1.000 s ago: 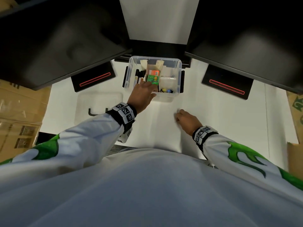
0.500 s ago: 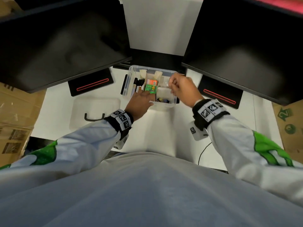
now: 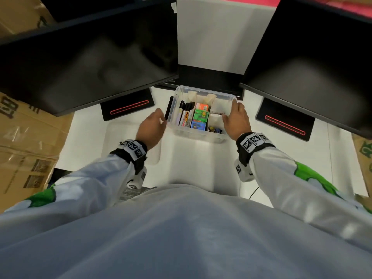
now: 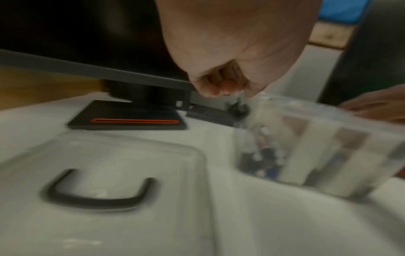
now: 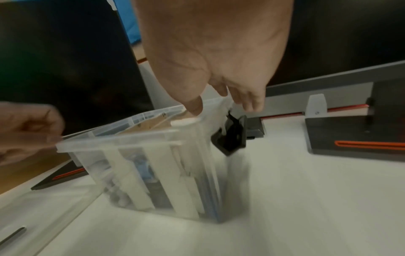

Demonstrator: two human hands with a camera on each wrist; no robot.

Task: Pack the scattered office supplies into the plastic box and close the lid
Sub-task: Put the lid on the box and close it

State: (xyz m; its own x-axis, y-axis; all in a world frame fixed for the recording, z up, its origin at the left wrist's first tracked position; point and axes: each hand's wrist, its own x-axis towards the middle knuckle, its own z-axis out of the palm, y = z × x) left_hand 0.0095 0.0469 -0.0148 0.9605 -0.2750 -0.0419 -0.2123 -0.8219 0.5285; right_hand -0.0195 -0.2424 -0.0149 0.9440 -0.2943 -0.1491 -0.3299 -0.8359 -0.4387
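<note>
The clear plastic box [image 3: 198, 135] stands open on the white table [image 3: 281, 158], between the bases of 2 dark monitors [image 3: 86, 57], and it looks tipped in the right wrist view, though blur makes that uncertain. Inside it, markers [image 3: 186, 114] lie along the left, small coloured packets [image 3: 199, 117] sit in the middle, and a pale case [image 3: 216, 119] is on the right. The left hand [image 3: 151, 127] is at the box's left side beside the black latch [image 3: 169, 110], fingers curled; whether they actually grip the rim or the latch cannot be told through the blur. The right hand [image 3: 236, 117] rests over the right rim, thumb inside the edge and fingers [image 5: 249, 102] reaching down the outer wall near the other black latch [image 5: 230, 136], loosely spread rather than clamped. The clear lid [image 4: 105, 173] with its dark handle [image 4: 98, 192] lies flat on the table just left of the box.
</note>
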